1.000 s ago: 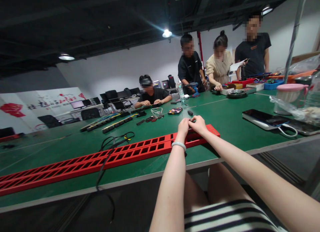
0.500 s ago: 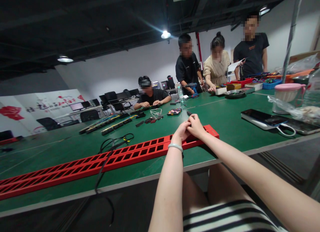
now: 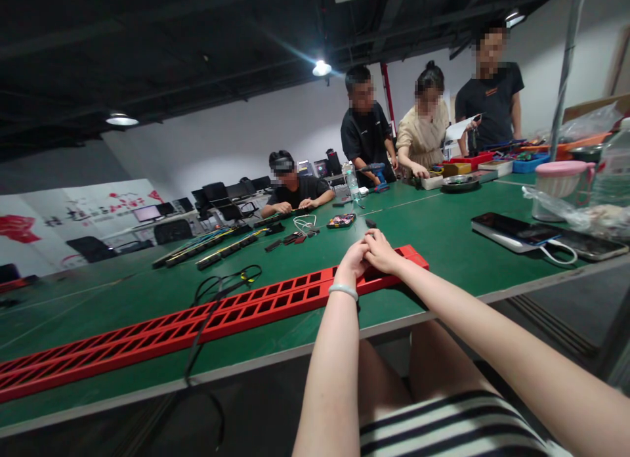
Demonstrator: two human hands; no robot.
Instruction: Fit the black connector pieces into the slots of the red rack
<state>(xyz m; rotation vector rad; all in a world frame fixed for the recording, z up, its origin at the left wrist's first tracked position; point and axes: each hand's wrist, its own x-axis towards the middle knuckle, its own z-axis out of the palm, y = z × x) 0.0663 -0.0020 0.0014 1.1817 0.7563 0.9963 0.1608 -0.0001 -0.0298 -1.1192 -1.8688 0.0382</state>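
From here I see the left hand (image 3: 354, 260) and right hand (image 3: 382, 253) now folded closer together over the red frame's (image 3: 325, 287) right end on the bench (image 3: 443, 237), apparently still busy there, any pinched thing hidden.

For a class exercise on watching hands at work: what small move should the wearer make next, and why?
Perhaps ease the right hand slightly away from the left hand and look underneath. The hands meet over the right end of the red frame, covering part of it, and anything between the fingers is hidden, so a quick check seems sensible.
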